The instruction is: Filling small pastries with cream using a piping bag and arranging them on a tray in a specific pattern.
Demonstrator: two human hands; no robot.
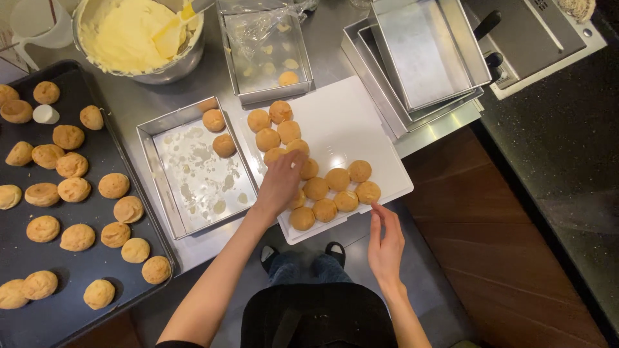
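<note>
My left hand (281, 182) reaches over a white board (351, 119) and its fingertips close on a golden cream puff (298, 149) in a curved row of several puffs. My right hand (385, 245) hovers with fingers apart at the board's near edge, just below the puff (368, 192) at the end of the row, holding nothing. A metal tray (200, 177) smeared with cream lies left of the board with three puffs (215, 120) at its far end.
A dark baking sheet (26, 258) at the left holds several puffs. A steel bowl of yellow cream (132, 35) with a spatula stands at the back. Another metal tray (267, 55) and stacked empty trays (425, 51) sit behind the board. The counter edge runs just before me.
</note>
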